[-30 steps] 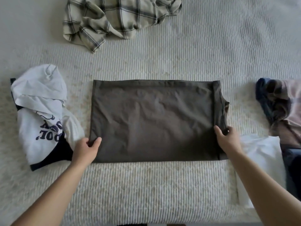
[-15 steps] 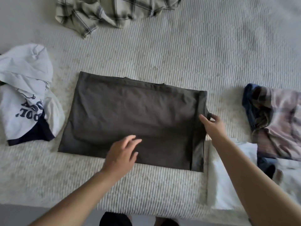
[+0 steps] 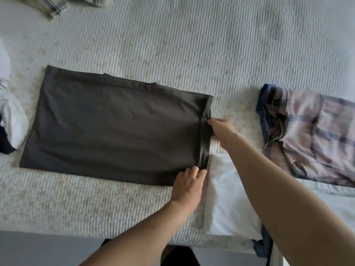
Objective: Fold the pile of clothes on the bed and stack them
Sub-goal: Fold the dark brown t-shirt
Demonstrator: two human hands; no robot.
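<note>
1. The dark grey garment [image 3: 115,127] lies flat on the bed [image 3: 192,45] as a wide rectangle, already folded lengthwise; it sits near the front edge of the bed, probably so both arms can reach all of it without leaning

2. The right hand [image 3: 221,131] is at the middle of the garment's right end; its grip is closed in a pinch on the narrow turned-over strip there, thumb and fingers curled round the cloth; that hold looks meant to keep the layers together so they lift as one

3. The left hand [image 3: 189,181] has its fingers on the near right corner of the same end; the fingertips are curled onto the cloth edge, though blur makes it hard to say whether it has a full pinch or only presses; I judge it is taking hold

4. With both hands on one short end, the likely step is to carry that end across to the left and halve the rectangle; the spaced hands would keep the edge straight

5. A folded white garment [image 3: 226,189] lies just right of the dark one, under the right forearm, with a pink plaid garment [image 3: 311,135] beyond it; this looks like the stacking side

6. Unfolded pieces wait apart: a white printed garment [image 3: 9,112] at the left edge and a beige plaid shirt [image 3: 50,6] at the top
</note>
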